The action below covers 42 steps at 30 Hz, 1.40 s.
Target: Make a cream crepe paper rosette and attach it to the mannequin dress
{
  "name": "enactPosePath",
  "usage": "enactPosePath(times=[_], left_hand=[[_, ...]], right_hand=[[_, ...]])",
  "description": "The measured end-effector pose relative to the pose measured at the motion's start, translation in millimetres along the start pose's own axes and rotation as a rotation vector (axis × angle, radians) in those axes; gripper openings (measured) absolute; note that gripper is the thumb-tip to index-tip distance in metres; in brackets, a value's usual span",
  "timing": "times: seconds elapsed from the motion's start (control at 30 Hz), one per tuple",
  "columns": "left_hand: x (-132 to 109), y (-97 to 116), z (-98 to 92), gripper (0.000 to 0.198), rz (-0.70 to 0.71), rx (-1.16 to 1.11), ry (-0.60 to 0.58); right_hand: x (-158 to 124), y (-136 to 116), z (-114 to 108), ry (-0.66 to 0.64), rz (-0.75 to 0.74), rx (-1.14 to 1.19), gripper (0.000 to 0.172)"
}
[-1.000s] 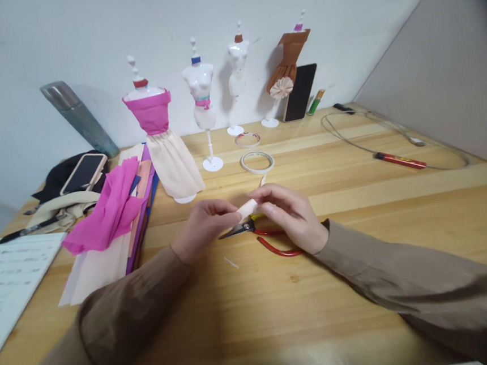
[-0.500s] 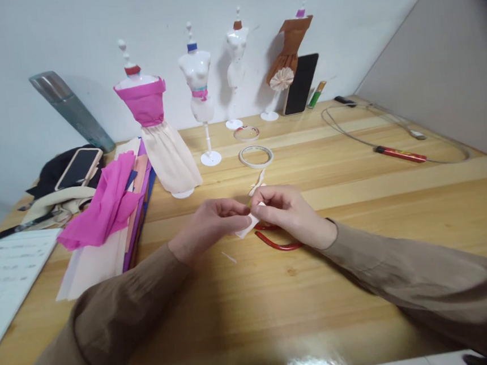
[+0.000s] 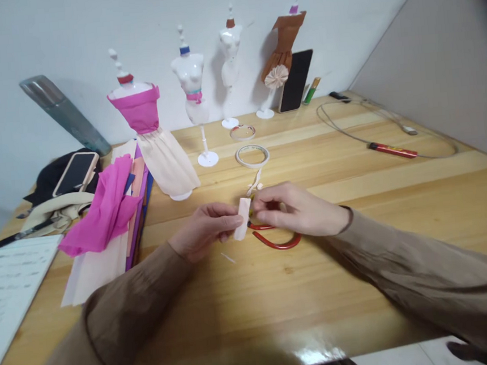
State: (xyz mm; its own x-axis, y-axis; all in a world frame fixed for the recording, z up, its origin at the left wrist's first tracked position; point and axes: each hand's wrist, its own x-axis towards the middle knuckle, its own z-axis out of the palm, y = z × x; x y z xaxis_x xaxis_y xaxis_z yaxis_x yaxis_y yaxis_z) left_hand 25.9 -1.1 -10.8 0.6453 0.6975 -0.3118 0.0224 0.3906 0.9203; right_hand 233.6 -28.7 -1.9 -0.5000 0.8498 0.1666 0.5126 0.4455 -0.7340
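A small pale pink strip point(image 3: 242, 219), paper or thin cloth, stands upright in the pinch of my left hand point(image 3: 208, 226), thumb in front. Just right of it, apart from the strip, is my right hand point(image 3: 299, 209) with fingers curled in; whether anything tiny is between the fingertips is hidden. Under the right hand lies a pair of scissors with red handles point(image 3: 281, 245), partly covered. Beyond the hands are some pale scraps point(image 3: 255, 182), and a thin white sliver point(image 3: 228, 257) lies nearer me on the wooden table point(image 3: 247, 318).
Dress-form mannequins stand along the wall, one in a pink and cream dress point(image 3: 148, 122), another in brown point(image 3: 284, 42). Tape rolls point(image 3: 254, 164) lie before them. Left are folded coloured sheets with pink fabric point(image 3: 96, 212), a phone point(image 3: 76, 173) and a printed sheet point(image 3: 9, 282). A cable point(image 3: 345, 134) lies right.
My right hand has come off the pale strip and shifted slightly right. The strip now stands more upright in my left hand. The view has tilted a little.
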Motion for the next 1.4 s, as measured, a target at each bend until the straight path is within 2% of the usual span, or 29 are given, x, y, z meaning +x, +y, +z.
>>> enactPosePath(times=[0.07, 0.2, 0.33, 0.63, 0.8, 1.0, 1.1, 1.2, 1.37, 1.4], left_hand=[[1.6, -2.9, -1.8, 0.029, 0.001, -0.122, 0.033], [3.6, -6.5, -3.1, 0.035, 0.004, -0.308, 0.064], [4.1, -10.7, -2.1, 0.036, 0.012, -0.405, 0.057], [7.3, -17.5, -4.9, 0.036, 0.048, -0.49, 0.088], [8.9, -15.1, -6.7, 0.036, 0.074, -0.524, 0.115], [11.2, -15.3, -6.4, 0.035, 0.091, -0.559, 0.198], [12.1, -15.2, -6.0, 0.035, 0.098, -0.615, 0.25], [11.6, -14.1, -4.3, 0.034, 0.106, -0.651, 0.274], [9.8, -12.6, -0.5, 0.031, 0.135, -0.683, 0.294], [10.0, -12.7, -0.2, 0.029, 0.139, -0.684, 0.306]], right_hand=[[-3.5, 2.6, -5.0, -0.064, -0.003, -0.175, 0.005], [-9.5, 4.4, 0.3, -0.196, -0.05, -0.411, 0.019], [-11.2, 3.2, 9.9, -0.171, -0.073, -0.507, 0.025], [-7.9, 3.8, 8.0, -0.237, -0.052, -0.512, 0.016], [-7.7, 3.2, 3.9, -0.157, -0.065, -0.553, 0.011], [-11.9, 3.6, 2.8, -0.177, -0.071, -0.549, 0.047], [-13.0, 4.2, 1.4, -0.182, -0.066, -0.536, 0.052], [-13.3, 4.2, -5.8, -0.176, -0.047, -0.449, 0.045], [-22.5, 3.6, -29.2, -0.205, 0.018, -0.296, 0.032], [-26.4, 4.8, -33.8, -0.18, 0.032, -0.271, 0.028]])
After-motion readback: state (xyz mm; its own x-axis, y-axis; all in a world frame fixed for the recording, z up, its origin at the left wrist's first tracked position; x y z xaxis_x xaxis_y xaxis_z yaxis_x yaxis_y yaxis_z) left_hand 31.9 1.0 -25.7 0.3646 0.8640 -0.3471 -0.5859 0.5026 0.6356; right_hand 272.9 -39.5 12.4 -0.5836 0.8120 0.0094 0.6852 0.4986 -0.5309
